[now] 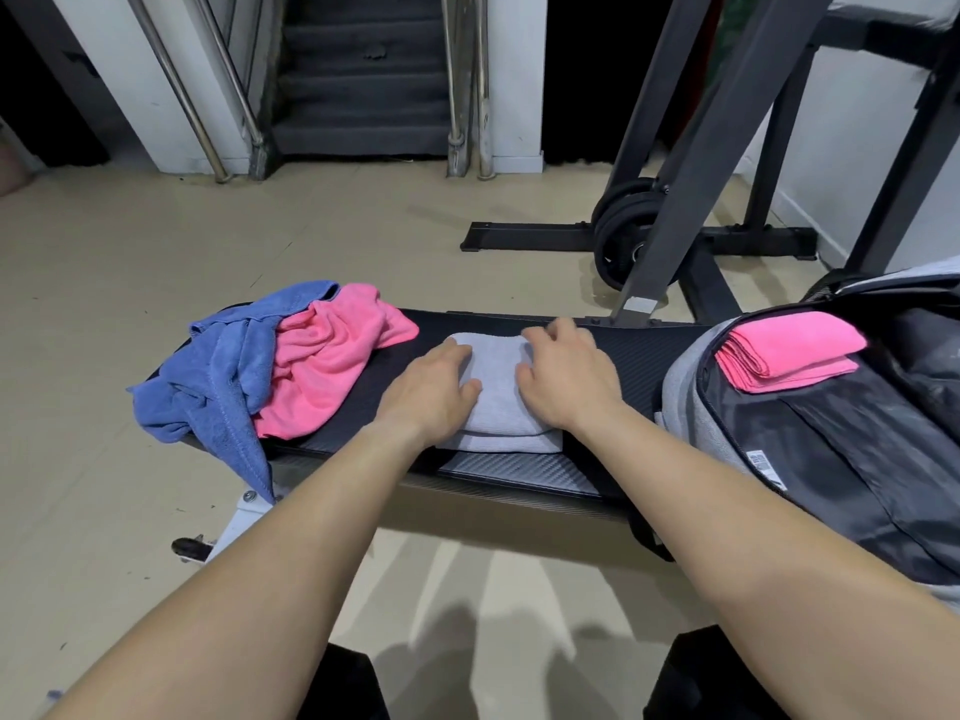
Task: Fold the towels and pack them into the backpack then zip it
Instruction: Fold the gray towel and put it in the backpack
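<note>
A folded grey towel (496, 392) lies in the middle of the black bench (639, 350). My left hand (436, 389) presses flat on its left side and my right hand (569, 379) presses on its right side, fingers spread. Left of it sit a crumpled pink towel (322, 366) and a crumpled blue towel (218, 376), the blue one hanging over the bench edge. At the right end the grey and black backpack (685, 387) lies open, with a folded pink towel (789, 350) inside it.
A dark metal rack (691, 163) with weight plates (623, 236) stands behind the bench on the beige floor. Stairs (363, 80) with steel rails rise at the back. My knees show at the bottom.
</note>
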{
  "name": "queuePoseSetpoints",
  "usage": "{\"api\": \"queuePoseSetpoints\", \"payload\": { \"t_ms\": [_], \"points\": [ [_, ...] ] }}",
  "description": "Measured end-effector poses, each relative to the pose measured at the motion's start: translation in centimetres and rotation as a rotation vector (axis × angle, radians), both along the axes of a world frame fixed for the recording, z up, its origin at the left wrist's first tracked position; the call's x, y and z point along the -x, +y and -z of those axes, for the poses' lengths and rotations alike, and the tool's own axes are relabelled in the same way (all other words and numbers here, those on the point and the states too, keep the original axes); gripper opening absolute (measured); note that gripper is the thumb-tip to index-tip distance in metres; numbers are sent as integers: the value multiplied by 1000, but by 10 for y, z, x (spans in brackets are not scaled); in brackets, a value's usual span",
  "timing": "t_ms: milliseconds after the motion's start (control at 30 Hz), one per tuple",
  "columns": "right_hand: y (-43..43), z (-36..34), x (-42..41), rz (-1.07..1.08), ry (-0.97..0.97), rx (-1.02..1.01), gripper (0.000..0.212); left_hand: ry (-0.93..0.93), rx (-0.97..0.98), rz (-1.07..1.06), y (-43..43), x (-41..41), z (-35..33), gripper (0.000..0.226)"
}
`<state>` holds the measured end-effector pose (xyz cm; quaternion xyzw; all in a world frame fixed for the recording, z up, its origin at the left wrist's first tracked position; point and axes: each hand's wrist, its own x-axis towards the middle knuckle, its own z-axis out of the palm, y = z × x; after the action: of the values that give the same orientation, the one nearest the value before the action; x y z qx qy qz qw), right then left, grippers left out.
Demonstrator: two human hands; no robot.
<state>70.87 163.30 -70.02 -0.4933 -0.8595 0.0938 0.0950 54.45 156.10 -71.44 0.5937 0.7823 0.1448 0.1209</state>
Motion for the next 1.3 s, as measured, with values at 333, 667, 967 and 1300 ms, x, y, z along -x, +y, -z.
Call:
{"api": "queuePoseSetpoints", "payload": {
  "t_ms": [333, 667, 967, 1300],
  "points": [
    [-8, -1, -7, 113, -39, 200, 41, -26, 40, 44, -4, 6, 7, 58],
    [-22, -11, -25, 83, 227, 243, 41, -51, 48, 45, -11, 6, 2, 56],
    [-13, -9, -23, -94, 37, 57, 53, 25, 121, 118, -15, 2, 2, 60],
    [4, 37, -1, -356, -259, 111, 64, 185, 225, 139, -23, -1, 22, 64]
  ]
}}
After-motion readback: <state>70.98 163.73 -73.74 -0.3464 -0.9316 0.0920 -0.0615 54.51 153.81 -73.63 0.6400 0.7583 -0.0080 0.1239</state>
